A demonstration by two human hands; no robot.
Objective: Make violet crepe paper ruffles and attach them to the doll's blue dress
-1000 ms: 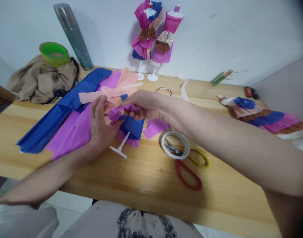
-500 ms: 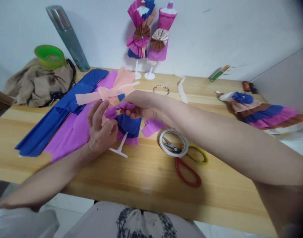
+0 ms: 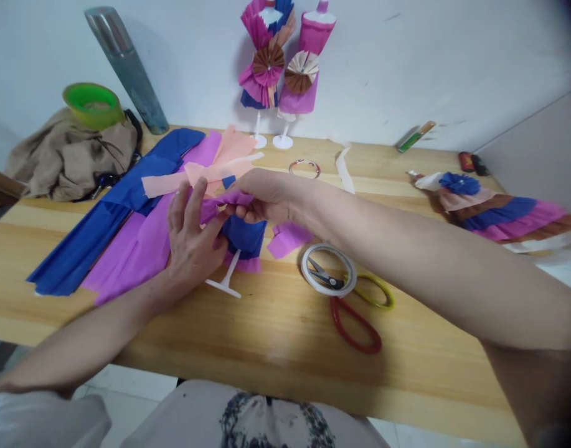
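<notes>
My right hand [image 3: 257, 196] pinches a strip of purple crepe paper [image 3: 236, 198] above a small dress form lying on the table. My left hand [image 3: 194, 239] touches the same paper beside the right fingertips, its index finger and thumb together there and the other fingers raised. The form wears a blue paper skirt [image 3: 245, 236] with a purple hem, and its white stand [image 3: 226, 283] points toward me. Its upper part is hidden behind my hands. A loose purple piece [image 3: 289, 239] lies just right of the skirt.
Blue paper [image 3: 80, 249], purple paper [image 3: 131, 255] and peach paper [image 3: 166, 183] cover the left side. Scissors [image 3: 360, 333] lie through a tape roll [image 3: 308, 283] at centre right. Two dressed forms [image 3: 301, 93] stand at the wall; a layered paper dress [image 3: 509, 214] lies right.
My left hand has moved right and in toward my right fingertips, its thumb and index finger now at the purple paper. The right hand stays nearly still.
</notes>
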